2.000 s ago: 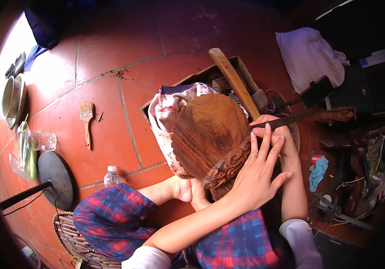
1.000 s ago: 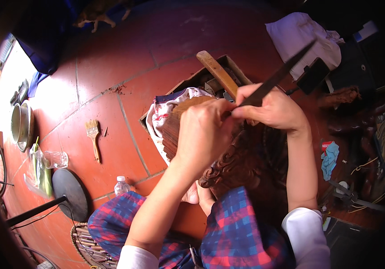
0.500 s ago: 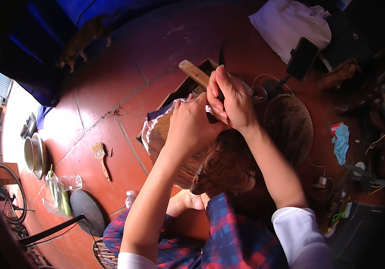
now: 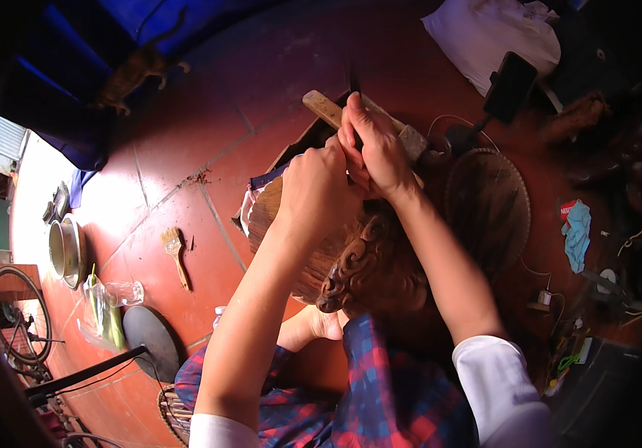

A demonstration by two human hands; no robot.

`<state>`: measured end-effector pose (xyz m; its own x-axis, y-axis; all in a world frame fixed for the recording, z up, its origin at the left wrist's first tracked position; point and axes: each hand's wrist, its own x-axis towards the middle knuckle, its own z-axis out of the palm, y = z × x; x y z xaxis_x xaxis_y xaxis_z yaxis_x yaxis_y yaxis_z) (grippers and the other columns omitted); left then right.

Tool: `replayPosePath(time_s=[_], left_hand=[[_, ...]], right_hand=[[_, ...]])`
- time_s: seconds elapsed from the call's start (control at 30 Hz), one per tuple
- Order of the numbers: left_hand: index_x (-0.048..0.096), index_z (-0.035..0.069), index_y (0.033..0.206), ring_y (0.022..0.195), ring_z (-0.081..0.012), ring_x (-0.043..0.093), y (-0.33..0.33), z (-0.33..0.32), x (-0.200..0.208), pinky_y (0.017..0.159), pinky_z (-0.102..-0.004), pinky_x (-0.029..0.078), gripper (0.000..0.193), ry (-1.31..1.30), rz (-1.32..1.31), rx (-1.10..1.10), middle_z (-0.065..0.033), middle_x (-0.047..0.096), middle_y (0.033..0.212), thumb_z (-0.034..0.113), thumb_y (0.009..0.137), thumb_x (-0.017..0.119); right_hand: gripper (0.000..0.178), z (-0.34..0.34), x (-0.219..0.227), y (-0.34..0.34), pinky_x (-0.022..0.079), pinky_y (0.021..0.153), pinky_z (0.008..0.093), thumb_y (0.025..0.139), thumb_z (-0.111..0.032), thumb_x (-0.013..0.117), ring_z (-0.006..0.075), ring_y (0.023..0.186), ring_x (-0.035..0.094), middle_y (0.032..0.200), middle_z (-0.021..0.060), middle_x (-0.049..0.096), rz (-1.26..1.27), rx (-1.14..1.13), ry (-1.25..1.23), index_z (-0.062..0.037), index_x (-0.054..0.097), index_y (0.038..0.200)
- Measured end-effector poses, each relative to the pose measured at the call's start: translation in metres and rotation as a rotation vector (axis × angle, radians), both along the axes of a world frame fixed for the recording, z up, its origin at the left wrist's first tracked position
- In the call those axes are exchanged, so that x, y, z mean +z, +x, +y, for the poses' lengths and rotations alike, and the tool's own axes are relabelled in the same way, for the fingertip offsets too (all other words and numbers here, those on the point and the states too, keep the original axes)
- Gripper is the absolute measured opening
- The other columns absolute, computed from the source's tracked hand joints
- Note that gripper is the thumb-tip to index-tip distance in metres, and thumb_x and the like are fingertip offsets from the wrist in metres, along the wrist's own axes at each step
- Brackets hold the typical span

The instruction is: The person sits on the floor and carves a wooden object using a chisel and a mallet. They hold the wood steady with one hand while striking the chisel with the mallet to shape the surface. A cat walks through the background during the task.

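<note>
Head view: both hands meet above the carved wood piece (image 4: pixel 369 257), which sits over the near half of the tiled floor (image 4: pixel 179 153), just beyond the bare foot (image 4: pixel 326 323); can't see what bears it. Right hand (image 4: pixel 377 154): thumb up, fingers bent round the dark flat tool (image 4: pixel 352 81), which shows edge-on, pointing away from the person. Left hand (image 4: pixel 313 183): fingers curled, back of it hides the inside, so can't tell if it has hold of the tool. White cloth (image 4: pixel 249 201) pokes out on the carving's left side. Wooden box (image 4: pixel 302 145) right behind, wooden bar (image 4: pixel 323 108) across its rim. Paintbrush (image 4: pixel 177 257) lies left on the floor; glass (image 4: pixel 124 293) and metal basin (image 4: pixel 76 254) nearer its left edge. Far-left corner: cat (image 4: pixel 132 76). Far-right corner: white sack (image 4: pixel 496 37), phone (image 4: pixel 511 86) near it.
</note>
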<state>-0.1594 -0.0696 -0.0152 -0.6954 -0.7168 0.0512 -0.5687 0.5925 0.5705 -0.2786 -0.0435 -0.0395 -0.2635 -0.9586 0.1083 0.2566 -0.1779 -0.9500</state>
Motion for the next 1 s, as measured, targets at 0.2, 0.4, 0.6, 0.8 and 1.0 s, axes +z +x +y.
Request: replayPosePath(time_s=[0.2,0.4,0.6,0.8,1.0], left_hand=[[0.052,-0.001,0.085,0.07,-0.0414,0.061,0.004,0.013,-0.007,0.065,-0.0482,0.049,0.031,-0.103,0.068,0.032,-0.0216,0.063,0.074,0.021,0.07,0.069],[0.05,0.0,0.083,0.068,-0.0397,0.062,-0.006,0.005,0.0,0.063,-0.0469,0.049,0.034,-0.052,0.032,0.024,-0.0203,0.062,0.068,0.022,0.069,0.072],[0.05,0.0,0.088,0.072,-0.0396,0.063,-0.003,0.008,0.0,0.066,-0.0468,0.049,0.038,-0.049,-0.03,-0.01,-0.0207,0.062,0.071,0.023,0.069,0.073],[0.05,0.0,0.092,0.072,-0.039,0.063,0.001,0.009,-0.005,0.066,-0.0462,0.05,0.043,-0.037,-0.005,-0.048,-0.0205,0.063,0.072,0.024,0.067,0.075],[0.052,0.0,0.09,0.074,-0.039,0.063,0.003,-0.004,0.002,0.068,-0.046,0.051,0.034,0.0,0.067,0.022,-0.0208,0.064,0.074,0.017,0.067,0.07]], right_hand=[[0.05,0.014,-0.003,-0.003,0.022,0.027,0.0213,0.099,-0.048,0.032,0.0053,0.031,0.027,0.047,-0.0011,0.035,0.028,0.114,-0.02,-0.0101,0.04,0.068],[0.051,0.004,0.002,-0.007,0.022,0.029,0.0216,0.099,-0.049,0.032,0.0066,0.031,0.026,0.046,-0.0004,0.035,-0.077,0.029,-0.113,-0.0099,0.039,0.067],[0.051,0.007,-0.003,-0.009,0.022,0.03,0.021,0.099,-0.049,0.031,0.0066,0.031,0.026,0.046,-0.0006,0.034,-0.022,0.04,-0.002,-0.0103,0.039,0.067],[0.052,0.013,-0.001,-0.007,0.021,0.028,0.0217,0.099,-0.05,0.03,0.007,0.029,0.023,0.045,-0.0006,0.034,-0.08,0.111,-0.032,-0.0108,0.039,0.067],[0.053,-0.008,0.005,0.0,0.022,0.028,0.0216,0.098,-0.052,0.031,0.0067,0.03,0.026,0.045,-0.001,0.034,-0.077,0.075,-0.101,-0.0109,0.038,0.065]])
